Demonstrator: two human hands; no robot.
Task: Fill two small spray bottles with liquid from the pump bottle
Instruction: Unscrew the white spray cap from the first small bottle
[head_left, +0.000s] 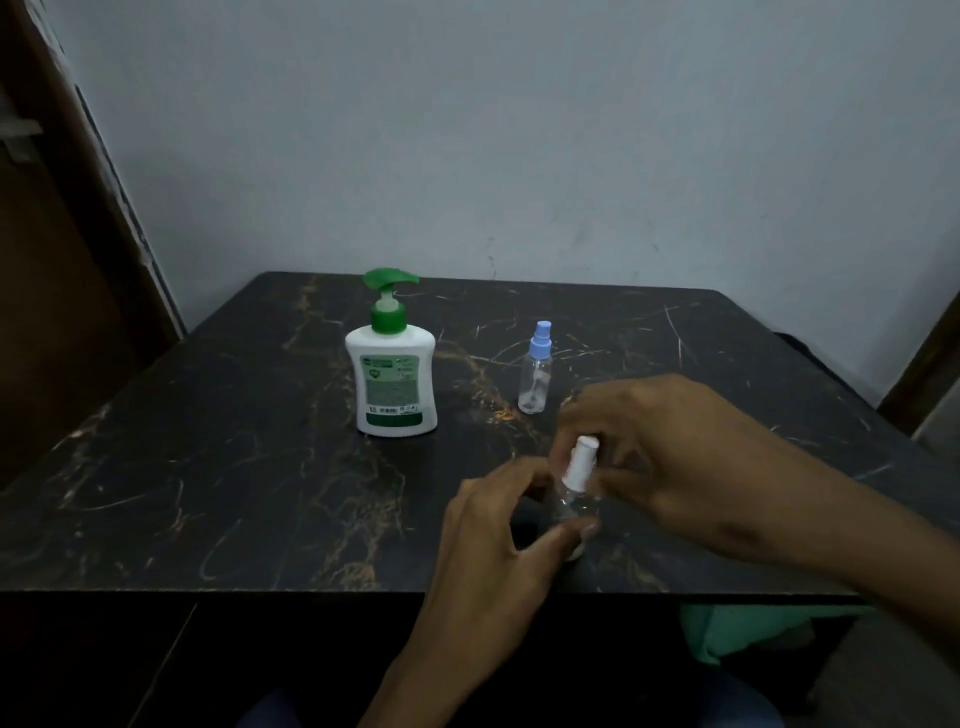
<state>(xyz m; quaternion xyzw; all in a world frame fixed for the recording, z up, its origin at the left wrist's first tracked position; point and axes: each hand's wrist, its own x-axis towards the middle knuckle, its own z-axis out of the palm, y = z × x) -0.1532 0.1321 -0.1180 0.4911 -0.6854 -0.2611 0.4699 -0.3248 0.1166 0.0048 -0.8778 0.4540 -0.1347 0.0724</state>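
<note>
Both hands meet on our white-capped spray bottle (571, 499) near the table's (208, 467) front edge; our left hand (498, 530) holds its body; our right hand (639, 441) pinches its cap; next we likely twist it off, then fill from the pump bottle (392, 374).

A white pump bottle (391, 374) with a green pump head and a green label stands upright on the far left. Right of it and apart stands a small clear spray bottle with a blue cap (535, 370), upright. Nearer the front edge, a second clear spray bottle with a white top (574, 493) tilts slightly right, its body partly hidden.
</note>
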